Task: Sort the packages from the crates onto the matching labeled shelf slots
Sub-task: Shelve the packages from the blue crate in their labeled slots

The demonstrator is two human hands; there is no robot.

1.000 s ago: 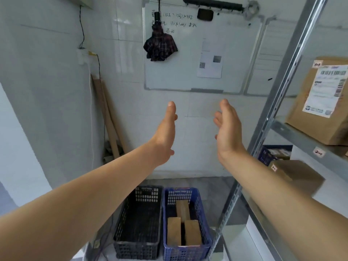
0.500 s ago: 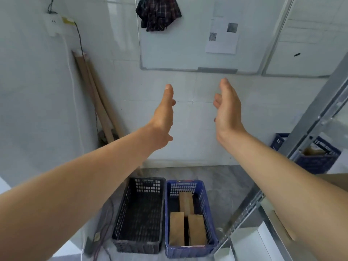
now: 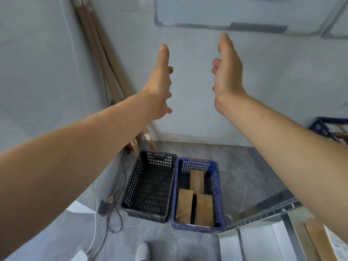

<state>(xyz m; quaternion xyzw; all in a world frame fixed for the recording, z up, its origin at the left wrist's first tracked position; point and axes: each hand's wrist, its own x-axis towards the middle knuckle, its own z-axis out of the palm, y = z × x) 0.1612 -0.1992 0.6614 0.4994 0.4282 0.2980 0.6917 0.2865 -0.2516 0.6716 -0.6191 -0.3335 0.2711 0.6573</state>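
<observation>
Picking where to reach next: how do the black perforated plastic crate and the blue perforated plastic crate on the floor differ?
The black perforated plastic crate shows nothing inside; the blue perforated plastic crate holds three brown cardboard packages. The black one sits left, the blue one right, nearer the metal shelf frame. Both stand upright, side by side on the floor.

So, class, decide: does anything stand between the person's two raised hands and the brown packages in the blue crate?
Nothing visible does. The left hand and right hand are open and empty; the packages lie uncovered in the blue crate below. The black crate stands beside it, not over it.
</observation>
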